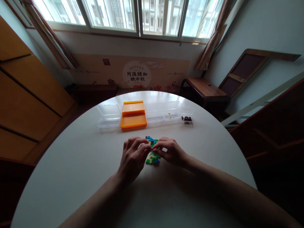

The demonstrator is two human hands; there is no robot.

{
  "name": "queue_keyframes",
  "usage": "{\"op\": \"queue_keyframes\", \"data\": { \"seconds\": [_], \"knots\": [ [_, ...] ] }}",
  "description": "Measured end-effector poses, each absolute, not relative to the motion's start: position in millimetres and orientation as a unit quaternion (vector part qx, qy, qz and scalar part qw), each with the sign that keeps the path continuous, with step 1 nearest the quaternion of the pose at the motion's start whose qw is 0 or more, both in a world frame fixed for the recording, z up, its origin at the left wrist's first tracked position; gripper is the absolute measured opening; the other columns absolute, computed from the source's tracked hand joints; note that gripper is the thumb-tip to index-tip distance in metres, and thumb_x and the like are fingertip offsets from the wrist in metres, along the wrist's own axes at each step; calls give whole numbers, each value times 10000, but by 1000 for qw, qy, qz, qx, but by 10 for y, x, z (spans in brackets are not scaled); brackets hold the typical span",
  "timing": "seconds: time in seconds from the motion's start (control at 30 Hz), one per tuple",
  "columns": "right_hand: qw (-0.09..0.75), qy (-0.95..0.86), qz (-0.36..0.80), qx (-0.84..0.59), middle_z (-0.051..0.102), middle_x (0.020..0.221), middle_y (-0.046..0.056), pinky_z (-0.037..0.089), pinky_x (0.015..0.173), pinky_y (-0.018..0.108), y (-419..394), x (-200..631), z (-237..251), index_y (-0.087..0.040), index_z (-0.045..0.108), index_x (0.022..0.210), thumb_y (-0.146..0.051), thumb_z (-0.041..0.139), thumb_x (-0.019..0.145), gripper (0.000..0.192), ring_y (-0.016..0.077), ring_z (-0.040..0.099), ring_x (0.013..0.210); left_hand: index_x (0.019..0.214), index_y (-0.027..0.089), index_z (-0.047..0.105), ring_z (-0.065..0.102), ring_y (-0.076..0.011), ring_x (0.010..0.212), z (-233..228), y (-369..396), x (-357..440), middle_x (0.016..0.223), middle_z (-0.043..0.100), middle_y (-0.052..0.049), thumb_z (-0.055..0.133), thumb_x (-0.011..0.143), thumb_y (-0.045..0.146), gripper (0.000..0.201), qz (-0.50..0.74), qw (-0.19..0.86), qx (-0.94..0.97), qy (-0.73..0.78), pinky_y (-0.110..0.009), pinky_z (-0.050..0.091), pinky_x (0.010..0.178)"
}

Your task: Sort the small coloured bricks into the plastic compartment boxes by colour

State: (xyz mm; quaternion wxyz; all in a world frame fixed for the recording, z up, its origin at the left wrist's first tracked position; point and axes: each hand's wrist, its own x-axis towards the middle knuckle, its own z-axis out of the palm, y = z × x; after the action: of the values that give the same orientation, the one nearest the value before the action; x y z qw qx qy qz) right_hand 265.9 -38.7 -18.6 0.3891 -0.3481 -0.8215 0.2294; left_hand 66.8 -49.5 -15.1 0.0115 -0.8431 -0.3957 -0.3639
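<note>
Brick model between both hands; brown bits in small clear box

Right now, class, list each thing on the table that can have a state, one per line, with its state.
Orange box: open, lid hinged back.
Left clear box: open, looks empty.
Middle clear box: open, looks empty.
Clear box with yellow bits: open.
Small clear box: open, dark pieces inside.
Block model: partly built, lying on the table.
Left hand: touching the model.
Right hand: touching the model.
</note>
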Motion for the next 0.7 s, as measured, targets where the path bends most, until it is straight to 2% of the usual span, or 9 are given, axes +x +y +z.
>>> {"op": "queue_keyframes", "data": {
  "seconds": [0.33,0.47,0.57,0.7],
  "knots": [
    [389,-832,71,-390,686,766,41,471,723,305,-220,2846,-299,-198,695,828,-249,592,883,127,168,600,719,905,219,642,547,-203,938,-153,-467,656,964,657,-41,588,877,207,62,-370,19,-832,-414,-356,396,818],
    [416,-772,27,-480,682,755,49,477,722,318,30,3165,-350,-192,707,816,-274,582,879,162,183,610,729,905,219,658,552,-220,955,-184,-450,639,973,654,-51,566,882,238,96,-353,3,-824,-444,-377,400,818],
    [466,-678,-5,-568,698,781,60,489,709,331,230,3486,-378,-174,719,831,-321,579,856,205,182,596,660,902,216,662,546,-223,970,-201,-442,629,978,653,-55,558,884,246,110,-345,-6,-824,-451,-387,402,833],
    [485,-583,-10,-652,727,838,101,500,724,353,378,3822,-400,-145,736,865,-356,550,825,284,216,628,702,902,219,665,539,-224,970,-208,-444,630,979,651,-56,563,878,240,107,-340,-6,-824,-454,-389,404,833]
  ]
}}
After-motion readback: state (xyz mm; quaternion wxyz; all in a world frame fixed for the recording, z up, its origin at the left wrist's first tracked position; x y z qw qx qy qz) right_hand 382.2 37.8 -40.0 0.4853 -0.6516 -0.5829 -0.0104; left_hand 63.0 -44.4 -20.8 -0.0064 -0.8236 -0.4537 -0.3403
